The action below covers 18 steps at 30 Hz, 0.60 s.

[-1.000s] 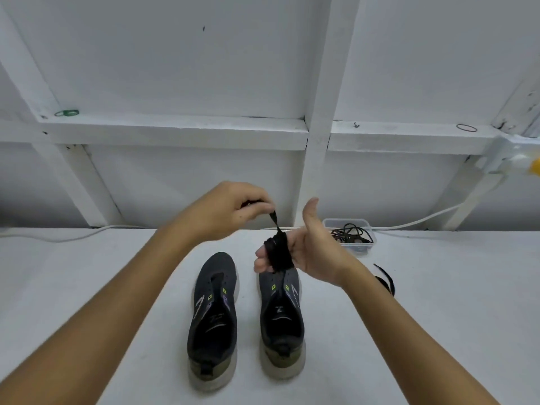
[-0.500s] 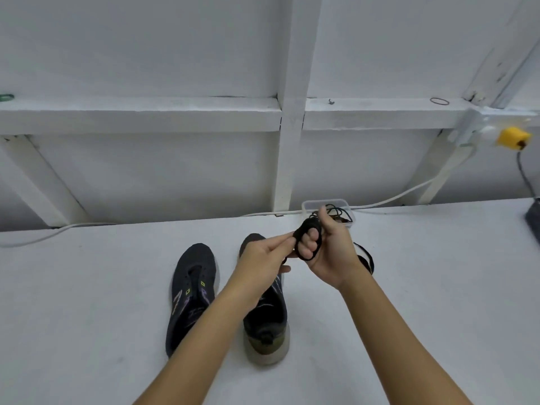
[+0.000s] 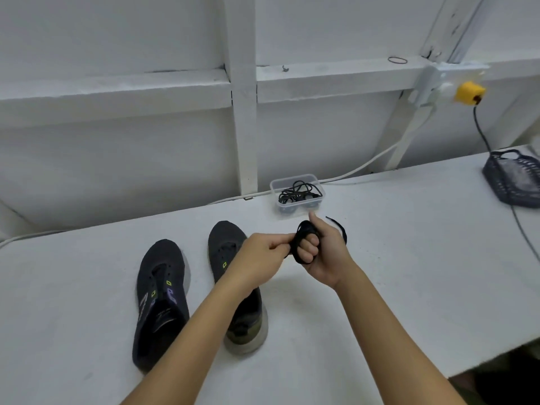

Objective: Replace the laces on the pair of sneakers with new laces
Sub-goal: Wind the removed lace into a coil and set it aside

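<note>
Two dark sneakers stand side by side on the white table, toes away from me, with no laces in their eyelets: the left sneaker (image 3: 160, 299) and the right sneaker (image 3: 226, 252), partly under my left forearm. A black lace coil (image 3: 302, 244) is wound round the curled fingers of my right hand (image 3: 323, 255), thumb up. My left hand (image 3: 263, 255) pinches the coil's near side. Another black lace (image 3: 340, 229) lies on the table just behind my right hand.
A clear plastic box (image 3: 296, 194) holding tangled black laces sits by the back wall. A dark mesh basket (image 3: 514, 179) stands at the far right, with a cable running down from a yellow plug (image 3: 469, 93). The table's front edge drops off at lower right.
The lace was still being wound round my raised right hand; both hands have since come down over the table, left hand pinching the coil. The view swung to the right.
</note>
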Tool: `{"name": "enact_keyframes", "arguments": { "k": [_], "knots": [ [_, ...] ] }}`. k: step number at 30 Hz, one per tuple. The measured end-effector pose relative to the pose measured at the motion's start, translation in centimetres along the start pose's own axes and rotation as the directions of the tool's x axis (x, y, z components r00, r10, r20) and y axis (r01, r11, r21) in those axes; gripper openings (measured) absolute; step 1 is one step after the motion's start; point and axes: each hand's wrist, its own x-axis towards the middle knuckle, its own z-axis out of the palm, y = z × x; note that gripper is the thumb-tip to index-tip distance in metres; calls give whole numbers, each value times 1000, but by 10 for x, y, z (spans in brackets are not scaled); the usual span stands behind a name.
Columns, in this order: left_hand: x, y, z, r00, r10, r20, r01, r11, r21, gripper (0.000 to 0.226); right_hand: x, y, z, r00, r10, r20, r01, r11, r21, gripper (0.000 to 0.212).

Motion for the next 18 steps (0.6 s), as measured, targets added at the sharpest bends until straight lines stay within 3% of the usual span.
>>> {"name": "enact_keyframes", "arguments": {
  "k": [3, 6, 10, 18],
  "knots": [
    [3, 1, 5, 996, -14, 92, 19, 998, -56, 30, 3, 2, -12, 1000, 9, -19, -9, 1000, -13, 71],
    [10, -6, 13, 998, -40, 56, 48, 990, -130, 34, 5, 4, -20, 999, 15, -35, -15, 1000, 2, 73],
    [24, -15, 29, 982, -173, 80, 188, 954, -234, 18, 10, 8, -32, 995, 46, -92, -44, 999, 22, 75],
    [37, -29, 45, 962, -263, 69, 271, 951, -150, 5, 22, 13, -54, 984, 96, -151, -105, 993, -50, 72]
  ]
}}
